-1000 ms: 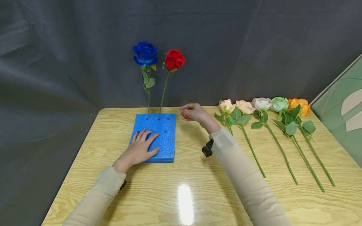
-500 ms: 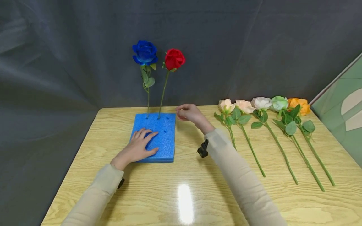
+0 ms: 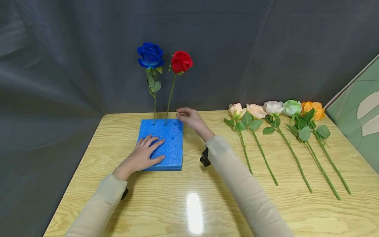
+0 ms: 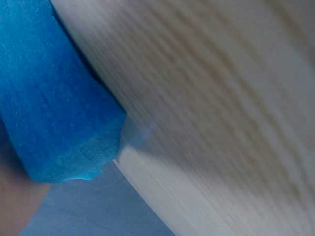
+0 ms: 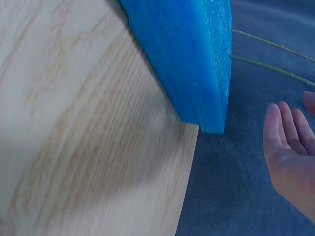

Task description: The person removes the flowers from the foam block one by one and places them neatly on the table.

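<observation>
We spread our left hand (image 3: 138,157) wide on the foam block (image 3: 170,149), probably steadying it, while our right hand (image 3: 193,120), fingers loose and empty, hangs near the red rose (image 3: 181,62).

Blue foam (image 3: 172,149), perhaps faintly speckled

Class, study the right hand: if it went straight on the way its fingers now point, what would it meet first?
Most likely the red rose's stem: in the head view it stands next in line beyond the right hand, though depth is hard to judge.
</observation>
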`<state>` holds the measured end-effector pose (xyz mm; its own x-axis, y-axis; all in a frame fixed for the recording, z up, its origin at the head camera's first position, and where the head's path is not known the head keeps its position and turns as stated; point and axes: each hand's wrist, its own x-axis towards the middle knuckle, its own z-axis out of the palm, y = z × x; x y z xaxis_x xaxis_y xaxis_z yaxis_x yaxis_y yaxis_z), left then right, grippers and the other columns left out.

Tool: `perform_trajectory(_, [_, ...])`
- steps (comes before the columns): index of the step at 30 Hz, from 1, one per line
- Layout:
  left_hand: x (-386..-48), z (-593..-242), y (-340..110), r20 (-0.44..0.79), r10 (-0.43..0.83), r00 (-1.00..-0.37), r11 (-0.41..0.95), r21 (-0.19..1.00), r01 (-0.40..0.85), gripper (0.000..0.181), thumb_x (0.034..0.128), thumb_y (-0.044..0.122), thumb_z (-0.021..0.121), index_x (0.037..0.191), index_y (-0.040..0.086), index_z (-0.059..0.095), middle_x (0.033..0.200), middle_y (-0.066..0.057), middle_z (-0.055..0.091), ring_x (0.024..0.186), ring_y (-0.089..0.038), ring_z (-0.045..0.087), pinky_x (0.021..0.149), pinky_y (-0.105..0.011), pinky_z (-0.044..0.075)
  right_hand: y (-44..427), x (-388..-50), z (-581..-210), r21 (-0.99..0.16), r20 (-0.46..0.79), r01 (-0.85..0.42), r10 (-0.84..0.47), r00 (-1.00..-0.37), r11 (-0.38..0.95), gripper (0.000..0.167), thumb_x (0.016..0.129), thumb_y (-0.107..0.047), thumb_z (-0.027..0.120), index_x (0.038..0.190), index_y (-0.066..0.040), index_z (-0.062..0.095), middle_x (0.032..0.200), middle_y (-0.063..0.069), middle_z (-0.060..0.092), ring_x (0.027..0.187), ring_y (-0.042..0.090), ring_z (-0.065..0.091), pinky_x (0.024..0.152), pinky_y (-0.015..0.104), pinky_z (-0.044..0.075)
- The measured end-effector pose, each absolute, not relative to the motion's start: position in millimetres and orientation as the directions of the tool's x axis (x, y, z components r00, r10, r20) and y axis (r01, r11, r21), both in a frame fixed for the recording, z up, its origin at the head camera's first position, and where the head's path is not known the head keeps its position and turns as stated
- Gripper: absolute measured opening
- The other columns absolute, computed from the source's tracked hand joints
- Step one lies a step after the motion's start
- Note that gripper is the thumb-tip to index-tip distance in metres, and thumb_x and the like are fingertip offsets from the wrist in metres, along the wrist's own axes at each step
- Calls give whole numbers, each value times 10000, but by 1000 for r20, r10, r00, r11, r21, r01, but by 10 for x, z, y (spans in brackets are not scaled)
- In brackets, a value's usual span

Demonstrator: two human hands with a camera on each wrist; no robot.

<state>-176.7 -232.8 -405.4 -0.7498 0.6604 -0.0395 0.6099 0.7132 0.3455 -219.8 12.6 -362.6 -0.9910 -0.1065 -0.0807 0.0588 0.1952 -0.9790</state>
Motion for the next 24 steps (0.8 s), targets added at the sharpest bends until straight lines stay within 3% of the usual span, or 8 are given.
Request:
perform_trajectory(9, [-1758,-4055,-2347,-75,665,-743,715,352,604,662,947,471,529,1511,202,312,1551,-127,294,1472,-404,121,1164,-630,70,-16,-2231,-3574,-988,-50,27,-152,-987,150,495,995,-64,470,1474,-50,348,1445,200,445,1330,311,461,1094,424,405])
perform_trajectory(14, [-1759,-4053,-2354,-73,666,-742,715,345,608,664,949,469,525,1514,199,305,1559,-126,285,1476,-394,118,1174,-609,58,-71,-2242,-3544,-991,-48,25,-173,-984,133,553,989,-28,459,1508,-134,300,1476,186,402,1371,310,410,1108,410,393])
perform_trajectory(18, [-1754,-4058,-2353,-56,670,-740,710,339,617,665,945,464,533,1510,188,316,1554,-135,294,1470,-408,132,1167,-622,66,-100,-2242,-3527,-989,-57,34,-158,-986,141,532,996,-57,462,1497,-176,332,1439,166,443,1341,294,444,1095,416,406])
perform_trajectory(24, [-1745,-4063,-2353,-56,669,-741,712,336,617,660,948,458,531,1509,182,319,1551,-140,296,1467,-416,132,1162,-632,67,-114,-2249,-3535,-988,-40,18,-135,-990,156,422,1006,-124,470,1427,-114,445,1395,159,488,1289,299,484,1072,442,426])
